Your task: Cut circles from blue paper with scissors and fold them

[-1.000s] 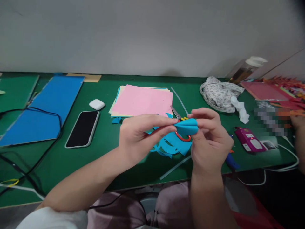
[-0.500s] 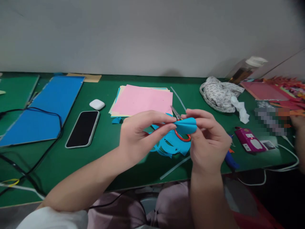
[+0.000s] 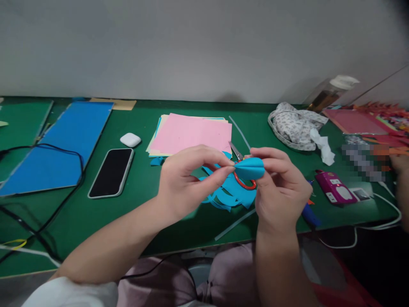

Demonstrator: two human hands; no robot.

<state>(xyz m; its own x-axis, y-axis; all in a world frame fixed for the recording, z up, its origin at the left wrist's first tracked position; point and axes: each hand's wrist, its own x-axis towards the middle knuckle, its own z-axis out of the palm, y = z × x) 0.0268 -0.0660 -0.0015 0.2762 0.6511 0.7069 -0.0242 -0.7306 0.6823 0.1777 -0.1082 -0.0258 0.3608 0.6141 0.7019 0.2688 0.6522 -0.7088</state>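
A small folded blue paper piece (image 3: 251,167) is held between my two hands above the desk, with a crease along its length. My left hand (image 3: 191,183) pinches its narrow left tip between thumb and forefinger. The rounded right end is gripped by the thumb and fingers of my right hand (image 3: 281,183). Below and behind the piece lie red-handled scissors (image 3: 235,150), partly hidden, on blue paper scraps (image 3: 225,198). A stack of coloured paper with a pink sheet (image 3: 194,134) on top lies behind my left hand.
On the left are a phone (image 3: 111,173), a white case (image 3: 130,140), a blue board (image 3: 64,145) and black cables. To the right are a patterned cloth (image 3: 292,128), a bottle (image 3: 332,94), a magenta device (image 3: 335,187) and another person's hand (image 3: 399,164).
My left fingertips have shifted slightly left towards the tip of the blue piece, so more of its narrow end shows. My right hand has hardly moved.
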